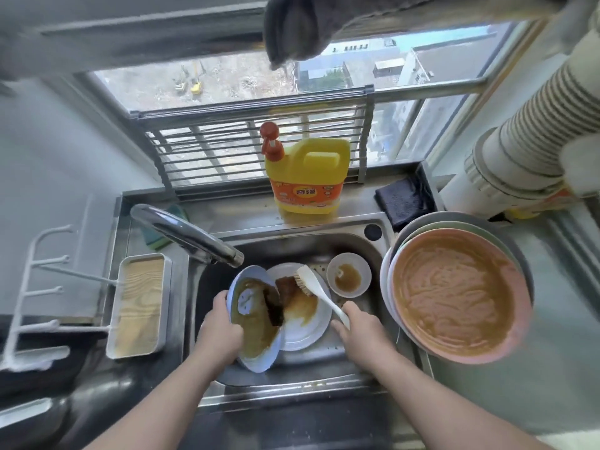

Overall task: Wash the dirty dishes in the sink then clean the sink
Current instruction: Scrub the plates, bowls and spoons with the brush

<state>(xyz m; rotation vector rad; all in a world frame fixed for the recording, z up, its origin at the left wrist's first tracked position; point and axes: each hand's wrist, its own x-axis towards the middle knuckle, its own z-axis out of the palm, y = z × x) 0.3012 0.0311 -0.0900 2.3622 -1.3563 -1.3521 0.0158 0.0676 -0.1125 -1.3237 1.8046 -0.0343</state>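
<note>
In the steel sink (292,245) my left hand (220,332) grips the rim of a pale blue plate (256,355), tilted on edge and smeared with brown sauce. Behind it lies a white plate (308,332) with brown residue. My right hand (360,329) holds the handle of a white dish brush (311,284), its bristles on the white plate. A small white bowl (349,275) with brown sauce sits at the sink's back right.
A stack of dirty plates, the top pink one (457,293) coated in orange sauce, stands on the right counter. A yellow detergent jug (306,177) stands behind the sink. The faucet (191,235) reaches in from the left. A white tray (139,306) lies at the left, a dark cloth (402,199) at the back right.
</note>
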